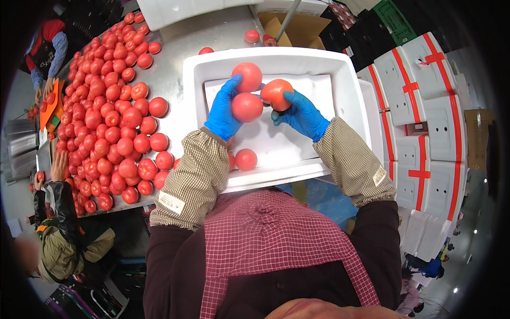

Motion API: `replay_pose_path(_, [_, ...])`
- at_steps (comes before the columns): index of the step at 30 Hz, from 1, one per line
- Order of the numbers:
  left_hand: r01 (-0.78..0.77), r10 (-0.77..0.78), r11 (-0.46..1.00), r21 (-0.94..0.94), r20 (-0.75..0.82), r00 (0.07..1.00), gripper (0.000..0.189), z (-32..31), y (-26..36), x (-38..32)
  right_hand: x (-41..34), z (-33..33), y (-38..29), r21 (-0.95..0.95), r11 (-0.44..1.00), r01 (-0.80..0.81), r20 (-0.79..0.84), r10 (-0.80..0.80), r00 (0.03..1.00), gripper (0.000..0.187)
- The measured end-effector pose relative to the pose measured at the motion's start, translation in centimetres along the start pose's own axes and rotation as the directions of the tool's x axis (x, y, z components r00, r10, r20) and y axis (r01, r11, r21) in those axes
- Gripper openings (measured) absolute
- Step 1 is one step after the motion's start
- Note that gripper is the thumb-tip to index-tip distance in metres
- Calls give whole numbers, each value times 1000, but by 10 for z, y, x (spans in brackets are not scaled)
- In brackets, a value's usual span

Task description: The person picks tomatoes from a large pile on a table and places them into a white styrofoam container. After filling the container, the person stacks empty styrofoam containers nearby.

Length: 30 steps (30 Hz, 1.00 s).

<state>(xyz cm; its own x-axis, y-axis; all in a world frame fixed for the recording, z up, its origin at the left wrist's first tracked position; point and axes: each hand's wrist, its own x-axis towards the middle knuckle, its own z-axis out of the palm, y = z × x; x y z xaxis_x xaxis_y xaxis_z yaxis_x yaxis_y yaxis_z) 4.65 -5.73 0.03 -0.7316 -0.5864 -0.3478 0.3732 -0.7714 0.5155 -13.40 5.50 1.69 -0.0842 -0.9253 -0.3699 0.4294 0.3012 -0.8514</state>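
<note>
Both hands wear blue gloves and are over a white foam box [275, 181] lined with white paper [295, 137]. My left hand [223, 109] holds two tomatoes, an upper tomato [248, 75] and a lower tomato [247, 107]. A more orange-red tomato [275, 95] sits in my right hand [305, 113], gripped between thumb and fingers. The three tomatoes are close together above the paper. Inside the box, at the near left corner, a tomato [246, 159] rests beside another that my left sleeve partly hides.
A large pile of tomatoes [113, 119] covers the metal table [187, 30] to the left. Two people [59, 235] work along its far left side. White foam boxes with red tape [440, 127] are stacked at the right. An open cardboard box [295, 28] stands behind.
</note>
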Motion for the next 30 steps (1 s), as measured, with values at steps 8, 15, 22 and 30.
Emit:
replay_pose_path(8, [13,-12,1000,-14,36,999,69,9,-2,-4,6,4,1,-15,991,-133,-124,131,984,74])
replay_pose_path(15, [52,-28,989,-137,170,985,76,3,3,-3,24,-7,-5,-324,933,-157,-215,89,973,72])
replay_pose_path(22, [-276,280,960,-49,238,930,73,-3,11,-7,48,17,22,-927,371,45,70,56,996,40])
replay_pose_path(30, [-265,267,964,-30,74,961,78,21,18,-19,81,65,98,-973,123,196,230,408,884,58])
